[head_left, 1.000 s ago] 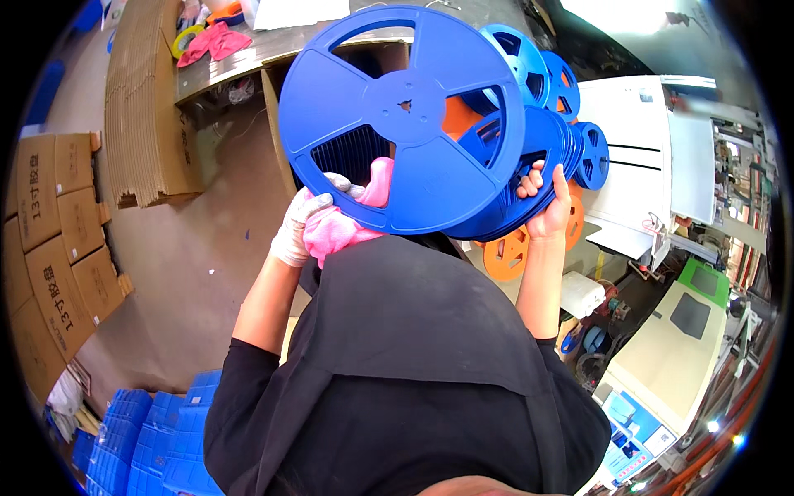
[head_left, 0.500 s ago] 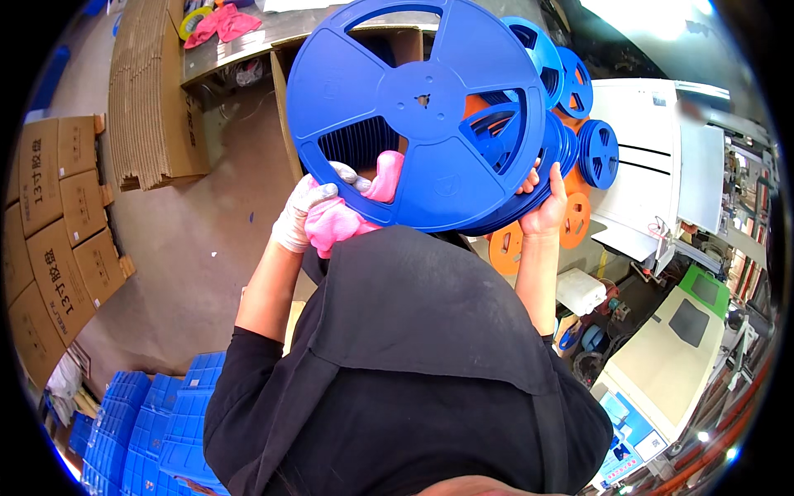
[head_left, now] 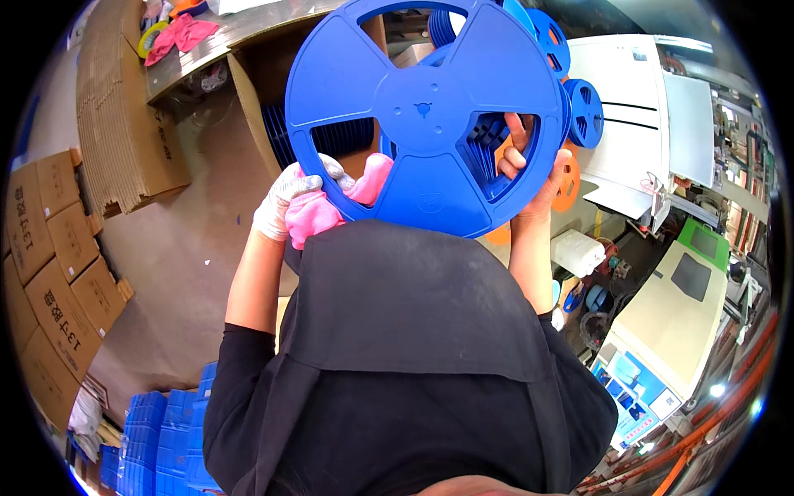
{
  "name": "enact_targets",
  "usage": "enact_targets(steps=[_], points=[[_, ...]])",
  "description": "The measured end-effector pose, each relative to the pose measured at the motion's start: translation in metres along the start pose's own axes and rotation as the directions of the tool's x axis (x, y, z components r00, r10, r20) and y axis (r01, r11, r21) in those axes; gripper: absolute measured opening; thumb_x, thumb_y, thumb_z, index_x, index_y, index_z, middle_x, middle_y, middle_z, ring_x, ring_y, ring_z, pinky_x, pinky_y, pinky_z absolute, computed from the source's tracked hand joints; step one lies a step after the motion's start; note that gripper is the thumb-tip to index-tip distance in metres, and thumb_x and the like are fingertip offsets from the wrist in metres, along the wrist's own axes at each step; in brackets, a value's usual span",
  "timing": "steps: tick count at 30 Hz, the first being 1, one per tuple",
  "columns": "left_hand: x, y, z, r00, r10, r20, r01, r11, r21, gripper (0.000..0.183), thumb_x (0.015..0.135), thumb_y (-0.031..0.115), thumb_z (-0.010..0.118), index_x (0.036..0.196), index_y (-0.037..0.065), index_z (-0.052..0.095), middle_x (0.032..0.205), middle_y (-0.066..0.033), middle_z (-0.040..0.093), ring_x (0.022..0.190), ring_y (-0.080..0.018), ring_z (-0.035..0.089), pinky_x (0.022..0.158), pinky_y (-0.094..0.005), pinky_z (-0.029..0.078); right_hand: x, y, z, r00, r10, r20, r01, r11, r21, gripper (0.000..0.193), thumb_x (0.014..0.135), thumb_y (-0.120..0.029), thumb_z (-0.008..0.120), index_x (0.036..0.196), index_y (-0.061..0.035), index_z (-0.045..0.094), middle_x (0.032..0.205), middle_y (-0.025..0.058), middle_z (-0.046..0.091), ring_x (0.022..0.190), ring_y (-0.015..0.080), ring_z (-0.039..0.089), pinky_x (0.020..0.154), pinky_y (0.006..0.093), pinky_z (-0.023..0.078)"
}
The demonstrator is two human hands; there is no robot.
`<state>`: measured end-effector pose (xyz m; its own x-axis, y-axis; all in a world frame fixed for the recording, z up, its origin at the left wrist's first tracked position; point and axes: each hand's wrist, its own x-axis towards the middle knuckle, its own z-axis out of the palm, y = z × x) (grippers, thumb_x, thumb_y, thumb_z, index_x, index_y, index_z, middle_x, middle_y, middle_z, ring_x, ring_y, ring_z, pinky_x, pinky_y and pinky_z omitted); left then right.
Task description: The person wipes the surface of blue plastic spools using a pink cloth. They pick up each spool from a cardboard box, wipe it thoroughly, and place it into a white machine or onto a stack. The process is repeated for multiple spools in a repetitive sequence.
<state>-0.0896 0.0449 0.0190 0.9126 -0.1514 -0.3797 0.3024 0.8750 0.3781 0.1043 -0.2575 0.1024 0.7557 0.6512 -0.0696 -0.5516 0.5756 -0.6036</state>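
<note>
A large blue plastic reel is held up in front of me, its broad face toward me. My left hand, in a white glove, is closed on the reel's lower-left rim with a pink cloth bunched against it. Part of the cloth pokes through the reel's left opening. My right hand, bare, grips the lower-right rim, with fingers showing through the right opening. Behind the reel, an open cardboard box contains a row of blue reels; the raised reel hides much of it.
More blue reels and an orange reel stand at the right, beside a white panel. Flattened cardboard and stacked cartons line the left. Blue crates are at lower left. Another pink cloth lies on the metal table.
My right hand has shifted from the blue reels behind onto the front reel's rim, its fingers now through the opening. The reel has turned slightly. The surroundings have shifted in view.
</note>
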Motion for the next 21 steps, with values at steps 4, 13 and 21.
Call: enact_targets(steps=[4,13,21], points=[[0.001,-0.001,-0.003,1.000,-0.013,0.016,0.012,1.000,0.024,0.038,0.073,0.021,0.077,0.099,0.000,0.059,0.091,-0.0151,0.064,0.090,-0.0255,0.063,0.086,-0.0380,0.052,-0.006,0.001,0.008,1.000,0.002,0.012,-0.002,0.999,0.034,0.082,0.088,-0.054,0.059,0.147,-0.0079,0.028,0.144,0.0211,0.041,0.067,0.0113,0.050,0.059,0.0232,0.039],[0.002,-0.005,-0.007,1.000,-0.001,-0.014,0.002,0.998,0.066,0.039,0.075,0.020,0.074,0.103,0.000,0.058,0.094,-0.0153,0.064,0.092,-0.0256,0.063,0.088,-0.0377,0.051,-0.019,-0.010,0.020,0.912,-0.029,-0.409,-0.046,0.984,-0.172,0.061,0.092,-0.041,0.057,0.137,-0.0013,0.042,0.135,0.0223,0.049,0.071,0.0170,0.056,0.058,0.0287,0.045],[0.039,0.011,-0.018,0.990,0.107,-0.095,-0.067,0.934,0.351,0.039,0.082,0.025,0.068,0.109,-0.002,0.058,0.103,-0.0131,0.066,0.100,-0.0212,0.062,0.094,-0.0351,0.048,-0.097,-0.050,-0.031,0.767,-0.233,-0.598,0.116,0.967,-0.228,0.045,0.097,-0.042,0.050,0.108,0.0010,0.054,0.071,0.0001,0.041,0.057,0.0100,0.038,0.049,0.0247,0.034]])
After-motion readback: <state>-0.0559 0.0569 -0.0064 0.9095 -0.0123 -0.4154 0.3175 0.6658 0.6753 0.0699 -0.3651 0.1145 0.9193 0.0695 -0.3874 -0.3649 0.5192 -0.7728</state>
